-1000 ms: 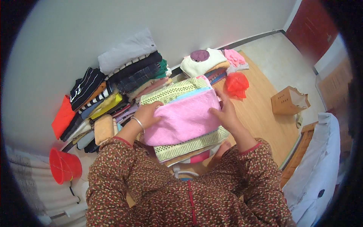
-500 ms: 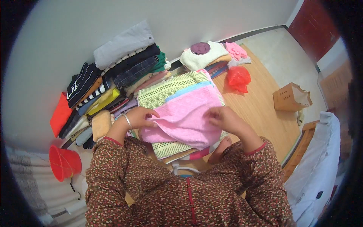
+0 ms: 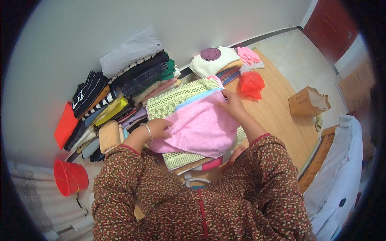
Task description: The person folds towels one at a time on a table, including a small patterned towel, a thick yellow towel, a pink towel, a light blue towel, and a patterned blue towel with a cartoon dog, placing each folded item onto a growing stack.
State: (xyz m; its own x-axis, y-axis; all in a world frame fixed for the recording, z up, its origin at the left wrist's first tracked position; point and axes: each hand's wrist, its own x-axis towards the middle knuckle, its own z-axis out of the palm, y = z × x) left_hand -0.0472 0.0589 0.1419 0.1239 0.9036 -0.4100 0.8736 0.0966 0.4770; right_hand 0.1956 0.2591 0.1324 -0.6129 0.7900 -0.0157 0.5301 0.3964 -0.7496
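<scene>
A person in a brown flowered top leans over a pink towel point(image 3: 201, 127), which lies spread on a green patterned cloth point(image 3: 177, 98) atop a low stack of folded fabric in front of them, roughly mid-scene. The left hand point(image 3: 159, 127), a silver bangle point(image 3: 148, 131) at its wrist, has its fingers curled closed on the towel's near left edge, bunching it a little. The right hand point(image 3: 232, 103) is at the towel's far right corner, fingers pinched together on the cloth there. A strip of light blue fabric point(image 3: 193, 100) shows between the towel and the green cloth. To the left, a long heap of folded clothes point(image 3: 120, 92) runs along the wall, with a grey bundle point(image 3: 130, 50) on top at the far end and an orange piece point(image 3: 65, 124) at the near end; a tan folded item point(image 3: 109, 136) sits just beside the left forearm. A red bucket point(image 3: 70, 176) stands near left, well apart from the towel. Far of the right hand lies a cream garment point(image 3: 213, 62) with a dark purple patch, a pink piece point(image 3: 248, 55) beside it. A red plastic bag point(image 3: 251, 85) rests on the wooden floor point(image 3: 277, 120) just right of the right hand, and a brown paper bag point(image 3: 307, 102) stands farther right.
</scene>
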